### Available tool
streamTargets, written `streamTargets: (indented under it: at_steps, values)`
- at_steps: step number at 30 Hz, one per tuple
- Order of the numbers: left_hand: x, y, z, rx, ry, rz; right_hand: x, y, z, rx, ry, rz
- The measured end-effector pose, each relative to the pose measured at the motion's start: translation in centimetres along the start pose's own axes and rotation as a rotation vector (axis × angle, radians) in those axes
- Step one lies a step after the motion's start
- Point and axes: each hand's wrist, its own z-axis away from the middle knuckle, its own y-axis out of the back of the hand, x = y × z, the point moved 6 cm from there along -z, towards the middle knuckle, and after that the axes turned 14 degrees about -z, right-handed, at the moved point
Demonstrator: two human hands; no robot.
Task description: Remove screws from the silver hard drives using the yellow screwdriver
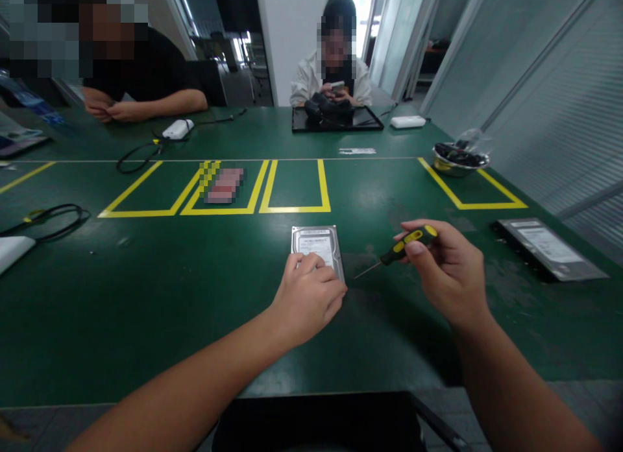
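A silver hard drive (pixel 315 237) with a white label lies flat on the green table (pixel 195 335) in front of me. Over its near part my left hand (pixel 311 296) is closed, fingers curled against the drive and hiding the lower half. Just to the right, my right hand (pixel 445 270) grips a yellow-and-black screwdriver (pixel 407 244) by its handle. The thin shaft slants down to the left, its tip beside the drive's near right corner and apart from it.
Another hard drive (pixel 549 248) lies at the right. Behind it stands a metal bowl (pixel 460 161) with dark items and a plastic bag. Yellow tape outlines (pixel 294 209) mark the table. Cables (pixel 53 212) lie left. A black tray (pixel 363 120) and two people (pixel 335 56) are across the table.
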Motion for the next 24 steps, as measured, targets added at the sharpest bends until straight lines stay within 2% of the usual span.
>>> streamTargets:
  at_steps: [6, 13, 24]
  values:
    - [-0.14, 0.18, 0.00, -0.010, 0.022, -0.003, 0.28, -0.06, -0.05, 0.024, -0.040, -0.030]
    - [-0.22, 0.10, 0.00, -0.043, 0.024, -0.040, 0.83, -0.66, 0.21, -0.046, -0.047, -0.027]
    - [-0.05, 0.42, 0.10, 0.020, -0.002, -0.026, 0.65, -0.83, 0.20, -0.065, -0.037, -0.004]
